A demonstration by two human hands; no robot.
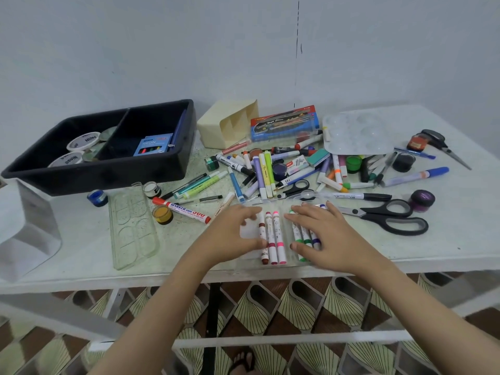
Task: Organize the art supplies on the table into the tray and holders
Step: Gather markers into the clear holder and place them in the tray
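Both hands sit at the white table's (446, 247) front edge: left hand (230, 236) seemingly pinches the clear plastic marker case (250, 231), right hand (324, 234) presses flat over green-capped markers (299, 240). Square them up, close firmly, then carry level to the black plastic tray (121, 177).

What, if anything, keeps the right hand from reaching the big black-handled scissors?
Probably nothing, so yes. The right hand rests open on the clear marker case, and the big scissors lie flat on the table just to its right, with nothing on them.
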